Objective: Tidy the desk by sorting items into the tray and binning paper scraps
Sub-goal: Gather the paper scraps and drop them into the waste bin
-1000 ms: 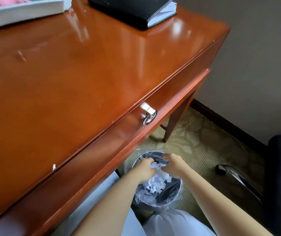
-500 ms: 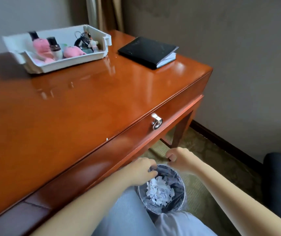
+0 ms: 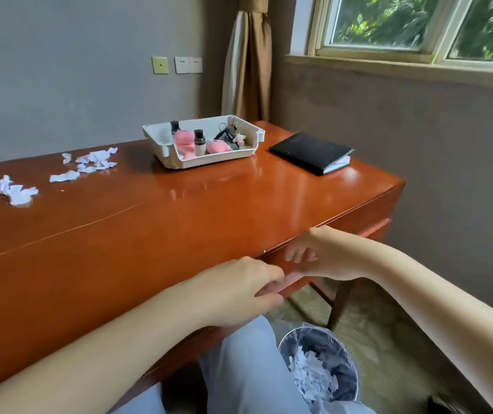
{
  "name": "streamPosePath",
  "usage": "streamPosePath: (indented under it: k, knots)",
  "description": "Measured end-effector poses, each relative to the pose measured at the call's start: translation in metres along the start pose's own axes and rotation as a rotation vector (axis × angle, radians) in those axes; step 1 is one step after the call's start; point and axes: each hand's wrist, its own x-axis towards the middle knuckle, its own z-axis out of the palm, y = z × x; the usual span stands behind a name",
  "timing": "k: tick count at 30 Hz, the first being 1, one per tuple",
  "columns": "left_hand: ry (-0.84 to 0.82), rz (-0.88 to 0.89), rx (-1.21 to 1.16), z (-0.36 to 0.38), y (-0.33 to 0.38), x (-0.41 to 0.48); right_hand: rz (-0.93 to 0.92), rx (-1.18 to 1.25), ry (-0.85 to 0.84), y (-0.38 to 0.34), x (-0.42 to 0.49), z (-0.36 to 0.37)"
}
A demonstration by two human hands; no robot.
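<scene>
Both hands hang loose and empty at the front edge of the glossy red-brown wooden desk (image 3: pixel 179 222), left hand (image 3: pixel 239 291) beside right hand (image 3: pixel 314 255). Crumpled white paper scraps (image 3: pixel 90 161) litter its far left edge, well apart from the lined round wastebin (image 3: pixel 340 348) below. A hasty sweep could scatter them onto the floor.

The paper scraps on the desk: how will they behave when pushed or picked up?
The paper scraps look small and crumpled, so probably very light and floppy. On the glossy desk they would likely slide and scatter, not roll.
</scene>
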Motion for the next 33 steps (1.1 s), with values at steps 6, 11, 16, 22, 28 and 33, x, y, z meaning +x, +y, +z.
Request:
streamPosePath:
  k: [6, 11, 16, 22, 28, 33]
  knots:
    - [0.146, -0.091, 0.126, -0.048, -0.028, -0.057, -0.129, -0.078, 0.009, -0.065, 0.018, -0.035]
    - [0.220, -0.275, 0.145, -0.077, -0.072, -0.105, -0.255, -0.060, 0.014, -0.121, 0.055, -0.049]
    - [0.341, -0.524, 0.122, -0.094, -0.122, -0.158, -0.361, -0.017, -0.032, -0.184, 0.099, -0.046]
    - [0.460, -0.799, 0.096, -0.095, -0.187, -0.214, -0.448, -0.047, -0.079, -0.254, 0.145, -0.029]
    - [0.488, -1.151, 0.156, -0.083, -0.261, -0.261, -0.492, -0.037, -0.062, -0.309, 0.191, 0.002]
    - [0.577, -1.377, 0.130, -0.084, -0.323, -0.285, -0.490, 0.035, 0.038, -0.348, 0.222, 0.033]
